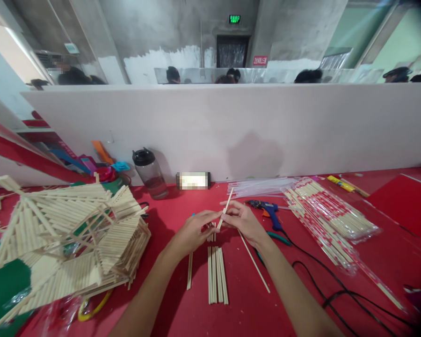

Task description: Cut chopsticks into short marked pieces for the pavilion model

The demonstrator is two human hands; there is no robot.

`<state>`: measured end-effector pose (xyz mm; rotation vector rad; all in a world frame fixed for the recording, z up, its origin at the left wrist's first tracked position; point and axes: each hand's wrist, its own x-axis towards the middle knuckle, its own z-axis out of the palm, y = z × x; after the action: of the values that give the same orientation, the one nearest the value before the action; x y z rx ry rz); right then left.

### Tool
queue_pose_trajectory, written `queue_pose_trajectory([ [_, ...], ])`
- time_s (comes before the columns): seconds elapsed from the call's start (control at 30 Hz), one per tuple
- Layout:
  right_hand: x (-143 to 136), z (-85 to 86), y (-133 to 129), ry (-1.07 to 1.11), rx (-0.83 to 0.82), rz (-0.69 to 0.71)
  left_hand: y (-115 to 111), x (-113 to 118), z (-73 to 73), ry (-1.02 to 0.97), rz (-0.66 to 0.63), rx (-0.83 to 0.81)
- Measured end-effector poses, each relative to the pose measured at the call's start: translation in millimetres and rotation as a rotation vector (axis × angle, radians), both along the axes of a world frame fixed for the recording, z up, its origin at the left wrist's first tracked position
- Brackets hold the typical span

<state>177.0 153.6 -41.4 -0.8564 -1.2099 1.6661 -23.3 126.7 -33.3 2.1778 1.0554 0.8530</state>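
A thin wooden chopstick (229,199) is held up at a slant above the table, between both hands. Pinched fingers of my left hand (199,229) are at its lower end. My right hand (246,221) grips it a little higher, thumb against the stick. Below lies a row of several parallel chopsticks (217,276), with short pieces (211,233) just beyond, partly hidden by my left hand. One loose chopstick (254,262) lies slanted under my right wrist, and a short pair (190,271) lies left of the row.
At left stands a large model built of sticks (101,234). A water bottle (150,173) is behind it. On the right are a blue glue gun (272,213) with black cable, green-handled pliers (279,238), glue sticks (263,187) and packed chopsticks (333,210). A white partition (210,126) borders the back.
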Motion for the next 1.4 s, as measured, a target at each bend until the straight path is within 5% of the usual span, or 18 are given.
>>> queue_pose_trajectory([
  [0.43,0.5,-1.4,-0.6,0.008,0.009,-0.01,-0.5,1.7,1.4,-0.012,0.005,-0.021],
  [0.63,-1.1,2.9,-1.6,-0.007,0.004,-0.023,-2.5,6.3,7.4,-0.211,0.121,-0.211],
  [1.03,-3.0,-4.0,-1.0,-0.026,0.027,-0.021,-1.0,7.1,10.2,-0.325,0.099,-0.503],
  [1.4,-4.9,-3.5,-0.3,-0.114,0.115,-0.024,-2.2,16.5,3.9,-0.327,0.174,-0.545],
])
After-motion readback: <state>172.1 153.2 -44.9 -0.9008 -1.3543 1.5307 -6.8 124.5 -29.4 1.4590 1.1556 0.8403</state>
